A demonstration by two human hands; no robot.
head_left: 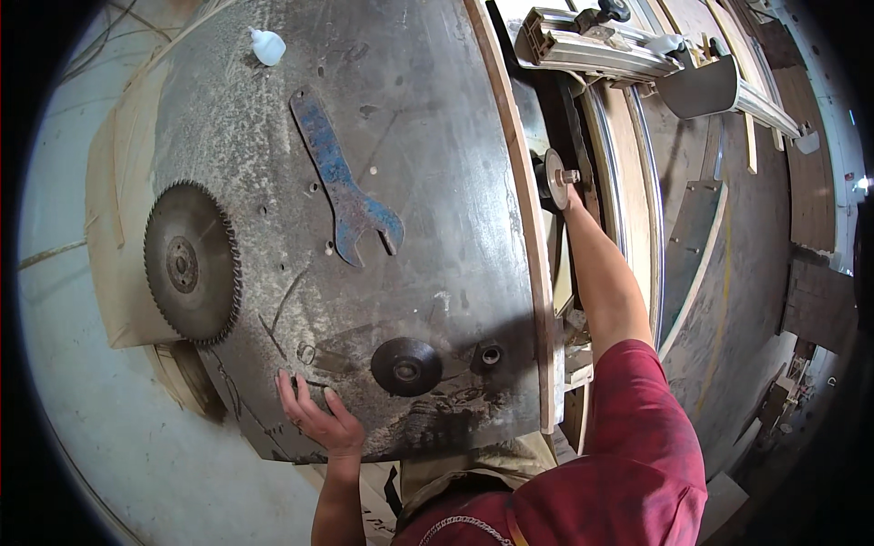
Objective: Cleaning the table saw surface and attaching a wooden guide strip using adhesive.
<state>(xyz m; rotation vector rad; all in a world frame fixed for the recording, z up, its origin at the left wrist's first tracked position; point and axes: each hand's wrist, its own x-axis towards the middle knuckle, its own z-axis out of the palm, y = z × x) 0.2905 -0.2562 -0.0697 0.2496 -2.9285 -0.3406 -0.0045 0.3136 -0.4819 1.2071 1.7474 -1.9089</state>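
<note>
My left hand (320, 417) rests at the near left of the grey metal table, thumb and fingers apart. A thin dark bent rod (273, 335) lies just beyond its fingertips; whether they touch it I cannot tell. My right arm reaches past the table's right edge to a round metal flange on a spindle (557, 177). Most of my right hand (571, 198) is hidden behind that flange, fingers included. To the right of my left hand lie a black round flange (406, 367) and a small ring-shaped nut (491, 356).
A toothed circular saw blade (191, 262) lies at the table's left edge. Farther in is a large blue, worn open-end wrench (341, 177). A white plastic bottle (267, 46) stands at the far left. A wooden strip (521, 182) borders the right edge, beside a metal fence (601, 50).
</note>
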